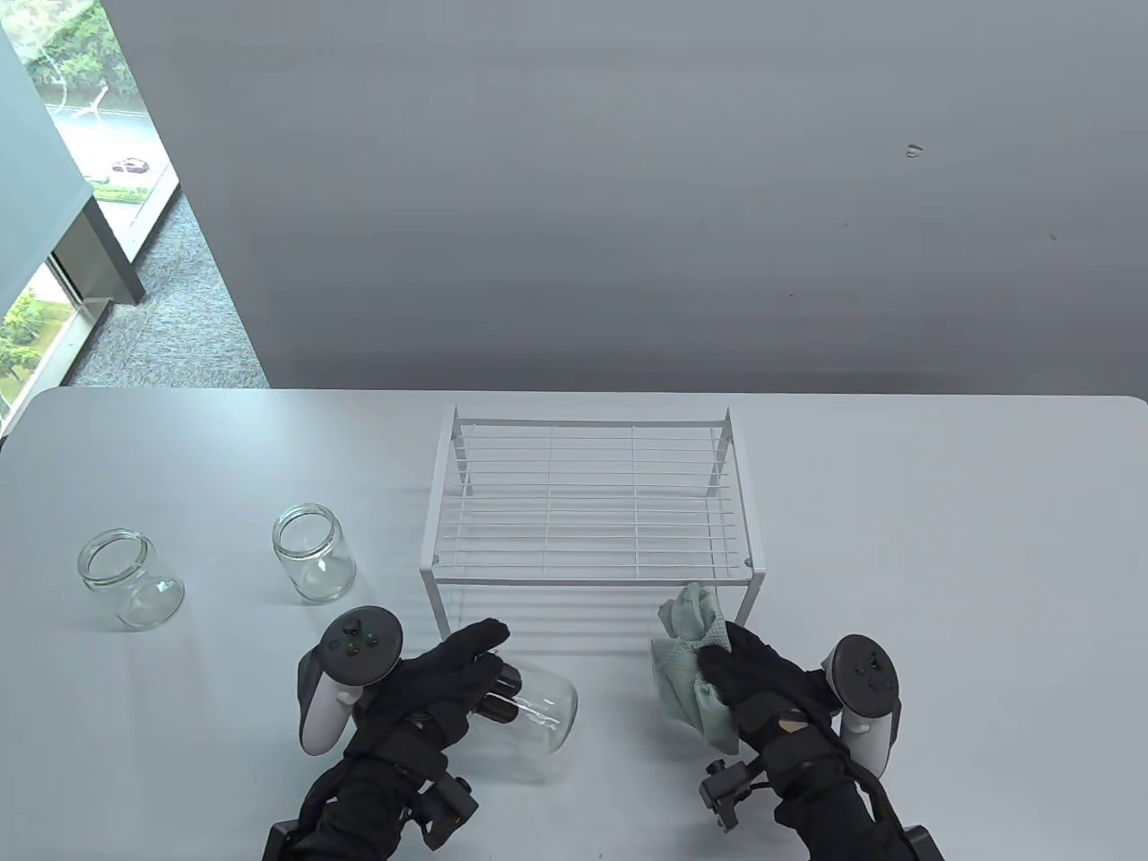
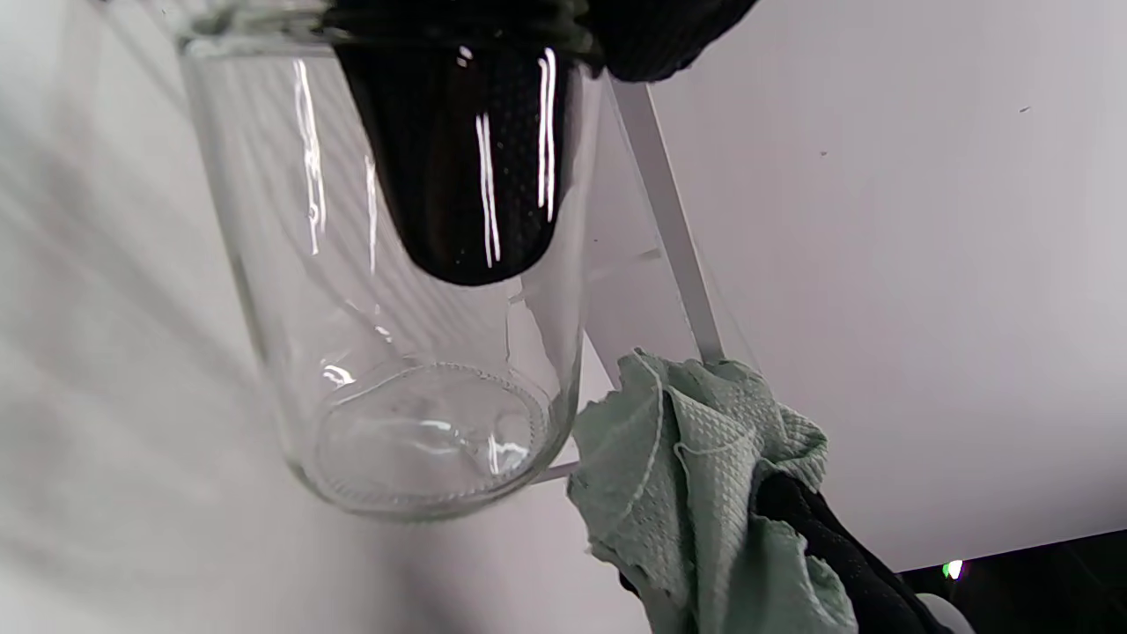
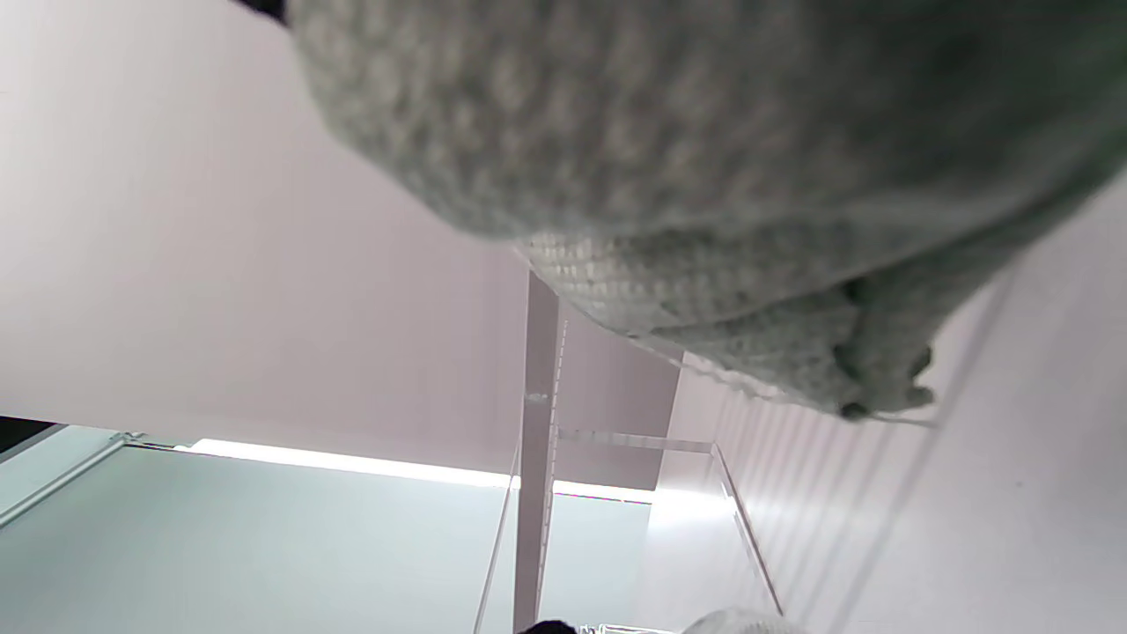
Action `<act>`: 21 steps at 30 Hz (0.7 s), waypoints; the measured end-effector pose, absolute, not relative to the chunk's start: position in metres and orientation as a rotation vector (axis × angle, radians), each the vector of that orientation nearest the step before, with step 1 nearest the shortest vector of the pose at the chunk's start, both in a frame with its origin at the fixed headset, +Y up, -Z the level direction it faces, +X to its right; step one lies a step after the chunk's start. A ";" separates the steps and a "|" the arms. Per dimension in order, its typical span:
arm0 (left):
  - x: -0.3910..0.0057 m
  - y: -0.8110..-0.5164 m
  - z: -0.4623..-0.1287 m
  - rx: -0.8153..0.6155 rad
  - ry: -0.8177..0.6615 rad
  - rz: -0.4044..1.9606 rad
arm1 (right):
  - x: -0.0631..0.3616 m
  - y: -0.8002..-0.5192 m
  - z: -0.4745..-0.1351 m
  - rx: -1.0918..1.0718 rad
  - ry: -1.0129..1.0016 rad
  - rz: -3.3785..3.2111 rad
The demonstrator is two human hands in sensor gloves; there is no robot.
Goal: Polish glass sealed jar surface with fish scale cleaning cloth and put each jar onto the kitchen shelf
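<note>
- Left hand (image 1: 430, 691) grips a glass jar (image 1: 538, 717) on its side near the surface's front edge, fingers reaching into its mouth.
- Right hand (image 1: 762, 691) clutches the green fish scale cloth (image 1: 695, 655) by the wire kitchen shelf's (image 1: 587, 502) front right leg.
- Two more jars (image 1: 314, 552) stand upright toward the left edge.

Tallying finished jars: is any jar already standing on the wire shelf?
No. In the table view the wire shelf bears nothing; two jars stand left of it and the left hand holds a third jar.
</note>
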State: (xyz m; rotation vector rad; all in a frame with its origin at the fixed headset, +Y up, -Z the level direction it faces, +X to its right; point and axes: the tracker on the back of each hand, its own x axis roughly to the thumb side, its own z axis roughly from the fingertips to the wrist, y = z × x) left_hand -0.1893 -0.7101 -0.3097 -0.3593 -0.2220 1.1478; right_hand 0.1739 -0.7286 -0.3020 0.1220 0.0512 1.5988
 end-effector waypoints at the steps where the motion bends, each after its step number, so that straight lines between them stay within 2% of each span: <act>1: -0.184 -0.712 -0.311 -0.363 -0.226 1.182 | 0.173 -0.728 -0.302 0.124 0.014 1.607; 7: -0.157 -0.731 -0.316 -0.418 -0.224 1.342 | 0.171 -0.732 -0.298 0.206 -0.193 1.710; 10: -0.149 -0.747 -0.316 -0.491 -0.250 1.405 | 0.167 -0.731 -0.294 0.296 -0.276 1.775; 21: -0.145 -0.768 -0.308 -0.590 -0.207 1.605 | 0.109 -0.727 -0.272 1.010 -0.493 2.189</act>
